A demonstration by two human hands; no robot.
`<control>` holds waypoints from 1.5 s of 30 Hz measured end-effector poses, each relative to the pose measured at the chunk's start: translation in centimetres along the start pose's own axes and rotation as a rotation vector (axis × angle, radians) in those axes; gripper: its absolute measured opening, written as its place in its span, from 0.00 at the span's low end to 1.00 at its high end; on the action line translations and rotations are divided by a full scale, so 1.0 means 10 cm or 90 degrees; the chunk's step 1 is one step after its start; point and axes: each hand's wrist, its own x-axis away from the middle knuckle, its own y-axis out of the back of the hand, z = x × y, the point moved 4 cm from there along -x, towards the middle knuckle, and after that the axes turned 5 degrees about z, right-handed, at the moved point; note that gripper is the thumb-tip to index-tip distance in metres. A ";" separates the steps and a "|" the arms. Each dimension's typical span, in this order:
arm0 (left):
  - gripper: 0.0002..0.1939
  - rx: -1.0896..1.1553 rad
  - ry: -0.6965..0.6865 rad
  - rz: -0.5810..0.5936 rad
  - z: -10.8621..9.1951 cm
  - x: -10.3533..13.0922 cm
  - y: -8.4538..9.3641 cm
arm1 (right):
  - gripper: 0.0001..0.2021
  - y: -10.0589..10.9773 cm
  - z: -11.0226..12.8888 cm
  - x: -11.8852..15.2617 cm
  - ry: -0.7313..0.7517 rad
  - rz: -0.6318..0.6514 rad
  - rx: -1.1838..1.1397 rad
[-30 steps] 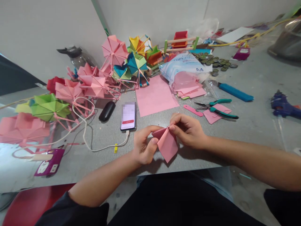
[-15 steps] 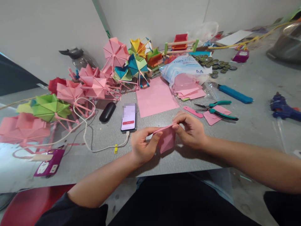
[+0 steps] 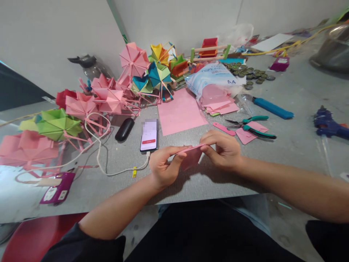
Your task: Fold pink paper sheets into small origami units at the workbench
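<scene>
A folded piece of pink paper (image 3: 191, 159) is held between both hands just above the table's front part. My left hand (image 3: 167, 165) pinches its left end, thumb nearest me and fingers behind. At the right end of its upper fold, my right hand (image 3: 222, 150) grips it between thumb and fingers. The paper hangs tilted below the fingertips, its far side hidden. Beyond the hands lies a large pink sheet (image 3: 180, 112) flat on the table. To its left a phone (image 3: 149, 136) with a lit screen is plugged into a white cable (image 3: 117, 172).
Pink and coloured paper wheel models (image 3: 109, 100) crowd the left and back. Pliers (image 3: 252, 127) rest on small folded pink papers, near a pink-handled cutter (image 3: 223, 128). Farther right are a blue-handled tool (image 3: 273, 108), a glue gun (image 3: 328, 123) and a copy paper pack (image 3: 215, 78).
The pink paper has tipped, so its hanging face looks shorter and its lower edge sits higher. My hands have moved slightly apart, still gripping it.
</scene>
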 end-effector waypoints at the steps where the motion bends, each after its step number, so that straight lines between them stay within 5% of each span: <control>1: 0.12 -0.004 -0.003 0.004 0.00 0.00 0.00 | 0.06 0.00 0.00 0.00 0.004 -0.004 -0.008; 15: 0.09 0.090 -0.060 0.012 0.05 0.02 0.05 | 0.05 0.03 0.07 -0.08 0.061 0.017 -0.089; 22: 0.12 0.116 0.007 -0.003 0.07 0.04 0.05 | 0.03 0.00 0.06 -0.11 0.017 0.078 -0.113; 29: 0.09 0.038 -0.091 -0.034 0.07 -0.02 0.03 | 0.05 -0.01 0.00 -0.07 0.044 0.066 0.047; 34: 0.05 -0.117 -0.193 0.007 -0.05 -0.06 -0.01 | 0.07 -0.04 0.09 -0.03 0.175 0.112 0.209; 40: 0.03 -0.118 -0.216 0.005 -0.10 -0.02 -0.02 | 0.07 -0.10 0.19 0.01 0.244 0.151 0.279; 45: 0.05 -0.109 -0.265 -0.035 -0.15 -0.02 0.03 | 0.09 -0.07 -0.06 0.00 0.253 0.194 0.307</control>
